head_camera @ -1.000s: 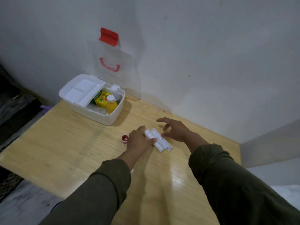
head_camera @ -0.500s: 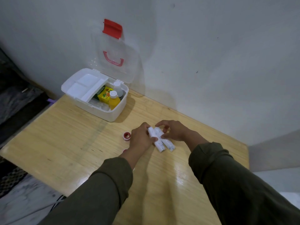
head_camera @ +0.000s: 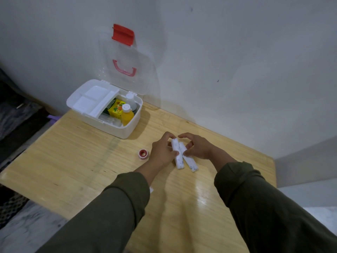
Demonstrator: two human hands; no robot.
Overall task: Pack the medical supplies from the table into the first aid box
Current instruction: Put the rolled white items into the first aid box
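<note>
Two white bandage rolls lie side by side on the wooden table [head_camera: 76, 154]. My left hand [head_camera: 163, 152] grips the left roll [head_camera: 178, 157], and my right hand [head_camera: 197, 147] pinches the right roll [head_camera: 190, 161]. The white first aid box [head_camera: 127, 128] stands open at the back left, its clear lid [head_camera: 127, 66] with red latch and handle leaning on the wall. Inside are a white tray [head_camera: 94, 99], a yellow carton [head_camera: 115, 109], an orange bottle [head_camera: 126, 115] and a clear bottle [head_camera: 131, 102]. A small red-and-white tape roll [head_camera: 143, 154] sits left of my left hand.
The wall runs close behind the table. The table's left edge drops to a dark floor area, with a purple item [head_camera: 52, 117] just past it. A small white scrap [head_camera: 151, 189] peeks out beside my left sleeve.
Both hands have closed in around the two bandage rolls, the right hand coming from open and apart to pinching one. The rolls have swung more upright together.
</note>
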